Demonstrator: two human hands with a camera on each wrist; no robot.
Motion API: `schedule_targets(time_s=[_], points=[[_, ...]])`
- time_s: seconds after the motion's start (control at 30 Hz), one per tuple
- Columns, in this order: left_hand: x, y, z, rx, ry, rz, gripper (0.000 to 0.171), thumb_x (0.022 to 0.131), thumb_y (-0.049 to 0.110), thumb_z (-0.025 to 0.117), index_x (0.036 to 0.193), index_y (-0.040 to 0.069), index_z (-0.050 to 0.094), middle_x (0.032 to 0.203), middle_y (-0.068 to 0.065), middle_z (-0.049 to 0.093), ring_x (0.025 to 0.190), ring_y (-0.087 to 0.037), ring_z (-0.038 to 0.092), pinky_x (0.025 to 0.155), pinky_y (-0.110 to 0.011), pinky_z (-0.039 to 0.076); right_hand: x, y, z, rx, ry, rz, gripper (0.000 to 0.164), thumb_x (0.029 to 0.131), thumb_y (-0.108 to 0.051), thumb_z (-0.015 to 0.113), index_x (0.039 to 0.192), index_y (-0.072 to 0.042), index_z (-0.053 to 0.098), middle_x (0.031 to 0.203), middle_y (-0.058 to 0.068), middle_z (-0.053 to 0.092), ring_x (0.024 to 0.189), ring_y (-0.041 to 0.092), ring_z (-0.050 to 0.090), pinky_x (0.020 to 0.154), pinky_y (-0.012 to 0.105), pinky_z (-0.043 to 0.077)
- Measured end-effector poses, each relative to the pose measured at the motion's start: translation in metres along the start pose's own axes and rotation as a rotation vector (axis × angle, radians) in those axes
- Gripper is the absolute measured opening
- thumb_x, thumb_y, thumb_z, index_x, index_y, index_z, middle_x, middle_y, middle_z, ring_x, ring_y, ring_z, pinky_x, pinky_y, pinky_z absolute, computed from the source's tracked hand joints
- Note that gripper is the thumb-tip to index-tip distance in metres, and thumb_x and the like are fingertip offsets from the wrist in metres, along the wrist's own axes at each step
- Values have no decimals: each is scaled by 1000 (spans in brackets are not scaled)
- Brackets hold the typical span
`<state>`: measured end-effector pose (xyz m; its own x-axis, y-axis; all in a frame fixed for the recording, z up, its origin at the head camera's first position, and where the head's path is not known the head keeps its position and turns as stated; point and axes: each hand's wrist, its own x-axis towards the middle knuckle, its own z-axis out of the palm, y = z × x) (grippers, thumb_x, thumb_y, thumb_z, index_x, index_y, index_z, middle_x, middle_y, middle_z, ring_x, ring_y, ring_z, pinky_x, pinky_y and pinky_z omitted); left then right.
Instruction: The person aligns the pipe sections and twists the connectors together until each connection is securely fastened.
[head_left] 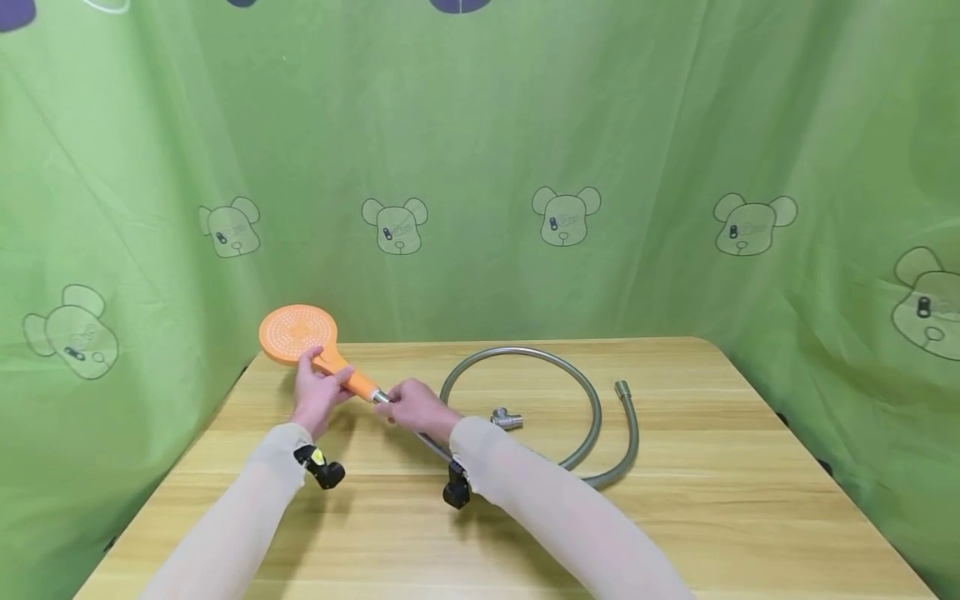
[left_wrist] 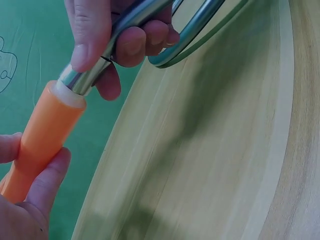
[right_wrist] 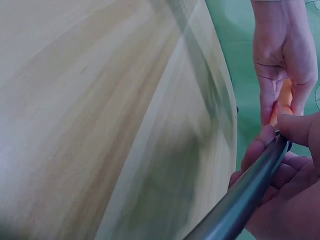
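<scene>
An orange shower head (head_left: 297, 332) with a round, dotted face is held over the left back of the table. My left hand (head_left: 317, 392) grips its handle (left_wrist: 46, 135) between thumb and fingers. A metal hose end meets the white collar (left_wrist: 67, 94) at the bottom of that handle. My right hand (head_left: 420, 408) pinches this metal fitting (left_wrist: 89, 76) with thumb and fingertips, the other fingers curled beneath the hose. From there the grey shower hose (right_wrist: 245, 195) runs back past the right wrist and loops over the table.
Inside the hose loop lies a small chrome valve (head_left: 506, 419). The hose's free end (head_left: 622, 389) points up toward the back right. Wood-grain table (head_left: 750, 492) extends to both sides, and a green curtain (head_left: 480, 283) with bear faces hangs close behind its back edge.
</scene>
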<state>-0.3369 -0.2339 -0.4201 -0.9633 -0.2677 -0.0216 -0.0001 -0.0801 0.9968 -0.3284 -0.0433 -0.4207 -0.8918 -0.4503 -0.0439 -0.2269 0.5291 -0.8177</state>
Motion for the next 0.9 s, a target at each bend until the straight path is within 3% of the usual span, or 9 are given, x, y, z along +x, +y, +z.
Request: schedule_targets(time_s=[0.13,0.37,0.63,0.9], points=[[-1,0,0,1,-3,4,81,96,-1,62,159,19,15,118,-16,45,86,-19,67,87,-33,61,-1,1,1,7,-1,-11,28,97,-25,67,99,2,74,88,19,71,58,10,46,49,20,36],[-2,-2,0,-10,-4,0,81,97,-1,61,159,18,13,119,-18,46,82,-14,67,87,-32,61,-2,5,3,160,31,16,24,92,-20,73,104,-5,58,82,10,71,75,23,69,60,23,48],[-4,-2,0,-14,5,13,79,96,-3,60,158,16,14,119,-20,47,80,-12,68,85,-31,62,0,3,5,131,67,31,18,92,-21,73,91,-8,60,73,4,70,69,17,66,64,26,50],[-4,-5,0,-51,12,22,77,96,-5,59,156,13,14,116,-20,49,76,-11,68,78,-29,63,-3,0,3,112,24,23,29,99,-25,63,99,3,71,78,13,73,67,16,62,62,24,46]])
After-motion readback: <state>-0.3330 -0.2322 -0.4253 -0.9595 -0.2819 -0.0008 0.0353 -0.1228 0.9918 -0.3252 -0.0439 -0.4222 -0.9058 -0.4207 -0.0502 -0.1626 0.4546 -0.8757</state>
